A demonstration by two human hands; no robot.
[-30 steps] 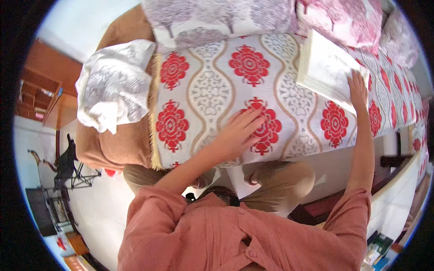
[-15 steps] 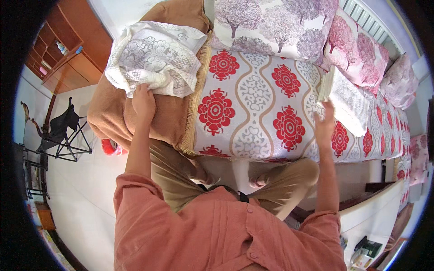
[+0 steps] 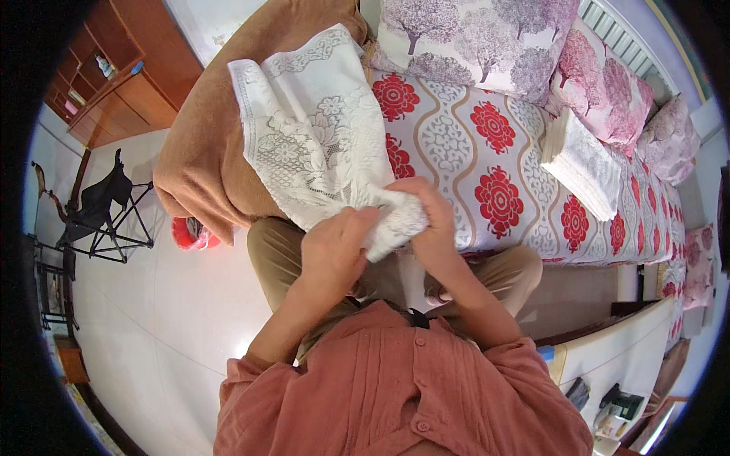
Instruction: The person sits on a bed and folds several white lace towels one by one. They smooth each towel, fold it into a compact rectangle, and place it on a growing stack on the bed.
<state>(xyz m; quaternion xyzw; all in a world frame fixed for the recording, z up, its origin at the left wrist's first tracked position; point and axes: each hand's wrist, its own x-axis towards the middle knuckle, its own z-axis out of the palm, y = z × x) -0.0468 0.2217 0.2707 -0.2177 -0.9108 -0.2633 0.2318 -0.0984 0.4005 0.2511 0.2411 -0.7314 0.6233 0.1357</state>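
The cloth [image 3: 323, 125] has been pulled nearer since half a second ago. Its near end is held tight in the left hand [image 3: 334, 247] and right hand [image 3: 432, 216], maybe so it cannot slip. Its far end is spread over the blanket [image 3: 201, 163].

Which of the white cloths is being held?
The lace cloth, bunched in the left hand and right hand, its far end spread over the brown cover; the folded white pile lies untouched.
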